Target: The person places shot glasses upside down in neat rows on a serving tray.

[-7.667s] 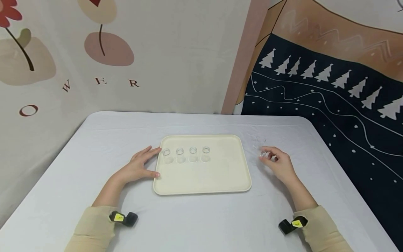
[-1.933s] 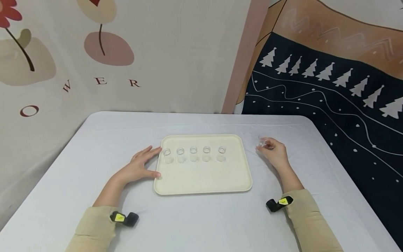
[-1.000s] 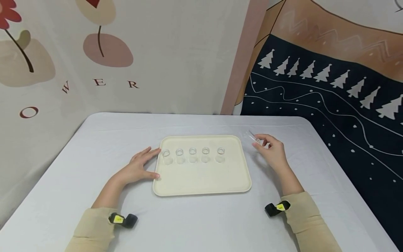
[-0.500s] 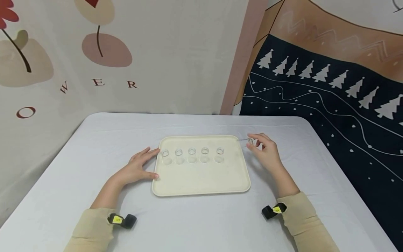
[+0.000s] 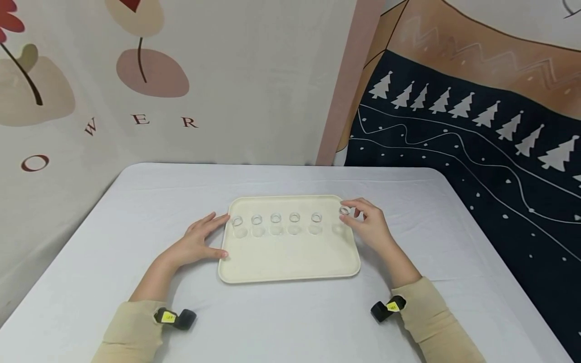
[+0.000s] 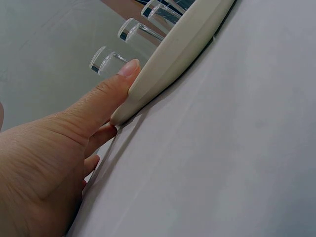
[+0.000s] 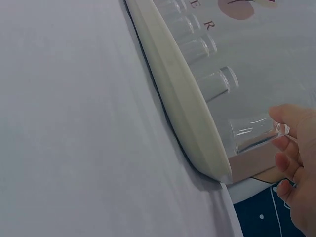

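Note:
Several clear shot glasses [image 5: 294, 218] stand upside down in a row along the far half of the cream tray [image 5: 290, 259], thick bases up. My right hand [image 5: 369, 227] pinches another shot glass [image 7: 254, 133] by its base between thumb and fingers, mouth downward, at the tray's far right corner. Whether its mouth touches the tray I cannot tell. My left hand [image 5: 199, 241] lies spread at the tray's left edge, its thumb [image 6: 129, 69] on the rim and its fingertips against the side.
A white cloth [image 5: 281, 322] covers the table under the tray. Behind the table hang a pale printed curtain [image 5: 254, 91] and a dark one with white trees [image 5: 454, 136]. Both sleeves carry a black wrist camera [image 5: 388, 308].
A fifth glass joined the row earlier. My right hand then picked up another glass right of the tray, turned it mouth down and brought it left over the tray. My left hand stays put.

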Motion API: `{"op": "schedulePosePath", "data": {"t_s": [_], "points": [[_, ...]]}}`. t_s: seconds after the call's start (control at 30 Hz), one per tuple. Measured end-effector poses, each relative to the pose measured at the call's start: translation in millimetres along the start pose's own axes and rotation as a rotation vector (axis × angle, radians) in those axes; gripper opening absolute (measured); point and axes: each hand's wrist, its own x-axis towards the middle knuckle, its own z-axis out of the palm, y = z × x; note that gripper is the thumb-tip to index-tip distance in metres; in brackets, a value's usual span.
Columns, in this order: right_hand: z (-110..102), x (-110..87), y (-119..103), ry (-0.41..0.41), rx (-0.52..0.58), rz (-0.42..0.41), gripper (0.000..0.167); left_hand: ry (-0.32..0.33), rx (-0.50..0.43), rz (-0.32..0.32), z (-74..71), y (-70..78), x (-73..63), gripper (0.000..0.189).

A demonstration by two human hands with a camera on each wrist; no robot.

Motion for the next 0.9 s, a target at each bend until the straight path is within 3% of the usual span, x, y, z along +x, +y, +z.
{"op": "schedulePosePath", "data": {"t_s": [0.33, 0.9], "points": [[11.4, -3.0, 1.6, -0.064, 0.063, 0.017, 0.031, 0.008, 0.013, 0.001, 0.6, -0.8, 0.5, 0.105], [17.1, -6.2, 4.2, -0.097, 0.017, 0.047, 0.033, 0.007, 0.014, -0.005, 0.3, 0.1, 0.5, 0.106]]}}
